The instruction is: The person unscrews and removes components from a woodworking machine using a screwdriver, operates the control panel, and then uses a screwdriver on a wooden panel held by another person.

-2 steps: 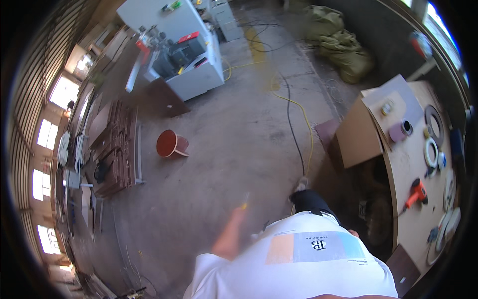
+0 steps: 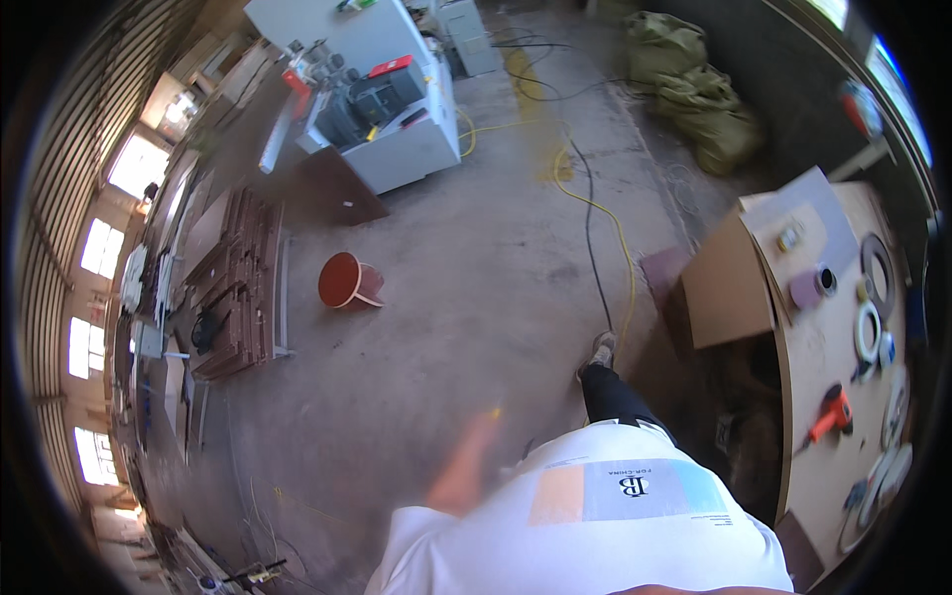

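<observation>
My left hand (image 2: 481, 426), smeared by motion, hangs over the concrete floor in front of me. A small yellow-handled tool (image 2: 496, 413) sticks out of its closed fingers; the blur hides its exact kind. My right hand is out of sight, on the side where my white shirt covers the view. Ahead of my left hand, a round stool with a reddish-brown top (image 2: 340, 280) stands on the floor.
On the right, a workbench (image 2: 793, 397) carries an orange heat gun (image 2: 831, 415), tape rolls and a purple can (image 2: 813, 286). A yellow cable (image 2: 625, 238) and black cable cross the floor. Brown panels (image 2: 243, 288) are stacked left. A white machine (image 2: 402, 164) and green sacks (image 2: 709, 114) stand farther off.
The view has shifted slightly, so the surroundings sit a little farther right. The tool's thin pale shaft, faintly seen before, is lost in blur. A bit of my right hand has gone from sight.
</observation>
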`<state>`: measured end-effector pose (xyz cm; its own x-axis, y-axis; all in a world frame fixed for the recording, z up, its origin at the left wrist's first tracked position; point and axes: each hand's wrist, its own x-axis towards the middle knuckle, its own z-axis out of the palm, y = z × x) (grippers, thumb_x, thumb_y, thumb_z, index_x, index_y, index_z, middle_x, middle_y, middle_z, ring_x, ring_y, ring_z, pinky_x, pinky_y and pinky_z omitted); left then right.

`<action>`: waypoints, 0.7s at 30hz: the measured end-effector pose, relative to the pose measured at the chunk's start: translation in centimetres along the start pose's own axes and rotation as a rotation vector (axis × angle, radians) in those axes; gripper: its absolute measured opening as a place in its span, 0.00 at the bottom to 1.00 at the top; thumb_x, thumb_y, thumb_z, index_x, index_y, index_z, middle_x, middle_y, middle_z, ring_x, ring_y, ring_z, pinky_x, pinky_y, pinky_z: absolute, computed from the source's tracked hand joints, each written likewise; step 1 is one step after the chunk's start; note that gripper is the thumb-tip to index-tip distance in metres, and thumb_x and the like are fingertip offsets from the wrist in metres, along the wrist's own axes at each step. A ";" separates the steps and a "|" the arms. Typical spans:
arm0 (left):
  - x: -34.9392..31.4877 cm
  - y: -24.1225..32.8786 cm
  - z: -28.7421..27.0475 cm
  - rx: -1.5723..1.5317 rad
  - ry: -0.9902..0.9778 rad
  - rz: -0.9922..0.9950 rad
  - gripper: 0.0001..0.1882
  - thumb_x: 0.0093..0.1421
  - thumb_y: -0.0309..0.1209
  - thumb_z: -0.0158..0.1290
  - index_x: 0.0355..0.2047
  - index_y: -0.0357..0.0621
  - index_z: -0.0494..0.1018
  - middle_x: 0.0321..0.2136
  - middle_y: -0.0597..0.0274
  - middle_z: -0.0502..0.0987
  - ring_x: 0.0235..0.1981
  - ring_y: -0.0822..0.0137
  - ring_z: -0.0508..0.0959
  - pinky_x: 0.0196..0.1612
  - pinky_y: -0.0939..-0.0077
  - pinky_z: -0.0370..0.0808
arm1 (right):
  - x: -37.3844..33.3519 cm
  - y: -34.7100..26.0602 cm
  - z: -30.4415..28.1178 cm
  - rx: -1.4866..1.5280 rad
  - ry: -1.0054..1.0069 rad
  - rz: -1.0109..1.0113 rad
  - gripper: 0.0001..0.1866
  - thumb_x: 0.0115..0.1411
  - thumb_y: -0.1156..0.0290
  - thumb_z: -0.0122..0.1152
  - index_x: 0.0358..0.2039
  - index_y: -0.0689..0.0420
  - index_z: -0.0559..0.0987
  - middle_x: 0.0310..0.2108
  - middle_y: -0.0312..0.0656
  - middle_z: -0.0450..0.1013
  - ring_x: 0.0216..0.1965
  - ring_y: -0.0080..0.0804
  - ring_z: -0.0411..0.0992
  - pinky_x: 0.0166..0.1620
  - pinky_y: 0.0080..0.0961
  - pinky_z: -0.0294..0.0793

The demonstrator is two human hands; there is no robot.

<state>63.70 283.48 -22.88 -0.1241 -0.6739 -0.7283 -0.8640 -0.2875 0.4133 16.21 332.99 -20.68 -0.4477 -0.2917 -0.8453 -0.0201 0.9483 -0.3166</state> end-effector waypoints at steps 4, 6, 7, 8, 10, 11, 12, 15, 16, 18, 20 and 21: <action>1.6 4.5 -0.2 0.134 -0.051 0.050 0.20 0.68 0.47 0.51 0.36 0.42 0.81 0.27 0.58 0.81 0.25 0.61 0.78 0.29 0.60 0.74 | 8.2 -8.1 -4.3 -0.203 -0.076 -0.023 0.14 0.65 0.63 0.58 0.41 0.61 0.82 0.32 0.46 0.80 0.34 0.39 0.78 0.40 0.36 0.79; 3.8 9.0 -1.4 0.128 -0.140 0.081 0.20 0.69 0.47 0.50 0.37 0.43 0.81 0.29 0.56 0.82 0.25 0.60 0.78 0.29 0.58 0.74 | 13.7 -13.4 -8.4 -0.299 -0.030 -0.125 0.15 0.65 0.62 0.57 0.41 0.61 0.82 0.32 0.46 0.80 0.34 0.39 0.78 0.40 0.37 0.79; 4.0 9.4 -3.0 0.054 -0.137 0.006 0.19 0.69 0.46 0.50 0.37 0.42 0.80 0.29 0.57 0.82 0.25 0.61 0.77 0.29 0.59 0.73 | 17.4 -17.8 -9.7 -0.392 -0.024 -0.256 0.15 0.65 0.62 0.57 0.40 0.61 0.82 0.32 0.46 0.80 0.34 0.39 0.78 0.40 0.37 0.79; 5.5 11.6 -3.8 -0.006 -0.155 -0.019 0.19 0.69 0.45 0.50 0.37 0.42 0.80 0.28 0.58 0.81 0.25 0.63 0.77 0.28 0.60 0.73 | 20.6 -21.5 -11.8 -0.411 0.043 -0.357 0.16 0.65 0.61 0.56 0.40 0.61 0.82 0.32 0.47 0.80 0.34 0.40 0.78 0.40 0.37 0.79; 7.8 13.0 -9.0 -0.109 0.021 0.001 0.17 0.70 0.42 0.50 0.39 0.42 0.79 0.27 0.61 0.79 0.24 0.66 0.75 0.27 0.63 0.72 | 22.2 -36.9 -12.1 0.113 -0.026 -0.224 0.15 0.67 0.61 0.55 0.41 0.61 0.81 0.33 0.45 0.80 0.30 0.38 0.77 0.35 0.36 0.78; 9.0 15.1 -10.5 -0.261 0.057 -0.006 0.15 0.70 0.41 0.50 0.41 0.43 0.78 0.26 0.63 0.77 0.24 0.68 0.74 0.27 0.65 0.71 | 20.6 -44.5 -13.9 0.212 -0.077 -0.280 0.11 0.69 0.60 0.55 0.37 0.54 0.77 0.25 0.38 0.74 0.24 0.29 0.73 0.25 0.29 0.72; 10.7 19.3 -12.0 -0.451 0.053 0.006 0.14 0.70 0.39 0.51 0.43 0.43 0.77 0.25 0.65 0.76 0.24 0.70 0.73 0.26 0.68 0.71 | 18.4 -51.4 -16.0 0.247 -0.074 -0.310 0.11 0.68 0.60 0.57 0.39 0.55 0.79 0.28 0.37 0.76 0.25 0.27 0.73 0.27 0.26 0.72; 15.4 37.9 -15.2 -0.489 -0.112 0.211 0.16 0.69 0.37 0.52 0.52 0.42 0.73 0.29 0.66 0.74 0.30 0.71 0.73 0.33 0.70 0.71 | 20.0 -61.5 -22.0 0.143 -0.027 -0.490 0.16 0.67 0.57 0.60 0.43 0.58 0.80 0.36 0.36 0.79 0.34 0.25 0.77 0.37 0.23 0.76; 16.5 43.5 -16.2 -0.373 -0.162 0.299 0.20 0.69 0.39 0.52 0.56 0.41 0.71 0.35 0.62 0.76 0.36 0.68 0.76 0.40 0.68 0.73 | 20.7 -64.1 -22.5 0.155 -0.022 -0.584 0.17 0.67 0.57 0.61 0.44 0.58 0.81 0.37 0.36 0.79 0.34 0.25 0.77 0.39 0.23 0.77; 18.4 52.2 -18.1 -0.182 -0.215 0.488 0.25 0.69 0.40 0.53 0.61 0.40 0.68 0.42 0.57 0.78 0.44 0.65 0.79 0.49 0.67 0.75 | 18.3 -71.6 -21.9 0.094 -0.146 -0.558 0.25 0.66 0.53 0.60 0.56 0.57 0.79 0.45 0.44 0.81 0.46 0.35 0.79 0.51 0.31 0.78; 18.2 60.2 -18.0 -0.074 -0.315 0.729 0.27 0.68 0.38 0.54 0.64 0.41 0.66 0.46 0.57 0.78 0.48 0.65 0.78 0.52 0.67 0.75 | 14.2 -77.9 -21.9 0.175 -0.251 -0.547 0.30 0.65 0.46 0.62 0.58 0.56 0.77 0.49 0.42 0.78 0.46 0.28 0.78 0.52 0.28 0.78; 17.9 64.3 -17.0 -0.090 -0.464 0.811 0.27 0.68 0.37 0.54 0.65 0.42 0.66 0.47 0.57 0.78 0.49 0.65 0.78 0.52 0.67 0.75 | 13.5 -79.3 -21.9 0.249 -0.285 -0.516 0.31 0.65 0.45 0.61 0.59 0.55 0.76 0.49 0.42 0.77 0.47 0.29 0.77 0.52 0.27 0.78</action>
<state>14.19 241.30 -0.05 -0.8707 -0.3586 -0.3366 -0.3899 0.0862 0.9168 -7.82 256.62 2.48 -0.1800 -0.7574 -0.6276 0.0544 0.6294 -0.7752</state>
